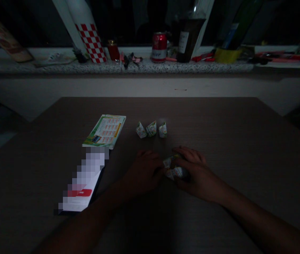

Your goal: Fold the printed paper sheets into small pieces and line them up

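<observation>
Handling of one folded paper by two bare hands, dimly lit table

Folded paper, printed, quantity 1: held low over the table's near middle, between the hands. By the right hand it is gripped from the right, fingers arched over it and thumb bent in on the near side. By the left hand, back upward and fingers curled inward, its left edge is met; whether it is pinched there cannot be told in the gloom. Both forearms are angled in from the lower corners.

Table, quantity 1: brown, fine-grained, set before a pale wall.

Small folded paper pieces, quantity 3: stood in a row beyond the hands.

Printed sheets, 1 stack: placed left of the row, adjoined by a lit-screen device, quantity 1.

Speckled sill, quantity 1: occupied by 1 red can, 1 red-and-white checked bottle, 1 dark labelled bottle and mixed small items, backed by dark window panes.
</observation>
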